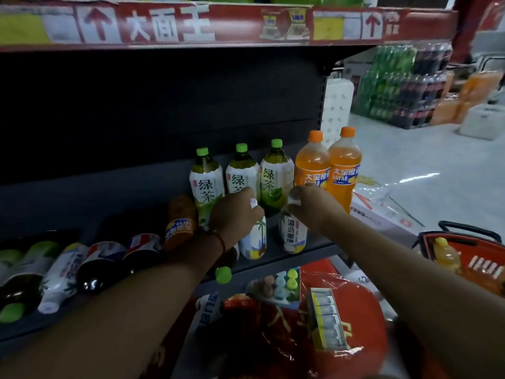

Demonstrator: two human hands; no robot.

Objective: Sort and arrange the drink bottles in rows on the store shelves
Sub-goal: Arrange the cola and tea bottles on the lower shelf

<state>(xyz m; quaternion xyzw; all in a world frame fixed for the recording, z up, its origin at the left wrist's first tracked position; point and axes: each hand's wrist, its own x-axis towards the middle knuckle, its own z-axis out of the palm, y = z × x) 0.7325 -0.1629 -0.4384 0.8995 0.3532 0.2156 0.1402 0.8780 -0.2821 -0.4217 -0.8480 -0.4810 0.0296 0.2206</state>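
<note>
On the dark shelf (314, 248) stand three green tea bottles (274, 176) in a row and two orange soda bottles (343, 170) to their right. In front of them stand two white coconut drink bottles. My left hand (236, 212) grips the top of the left coconut bottle (255, 239). My right hand (314, 206) grips the cap of the right coconut bottle (292, 233). Further left, several bottles lie on their sides: an orange soda (179, 222), cola bottles (109, 261), a white bottle (61, 277) and green-capped ones (16, 272).
A red shopping basket (464, 258) with a yellow bottle sits at the right. Red packaged goods (314, 318) fill the shelf below. The upper shelf edge carries a red price strip (191, 26). Stacked drink packs (404, 86) stand across the aisle floor.
</note>
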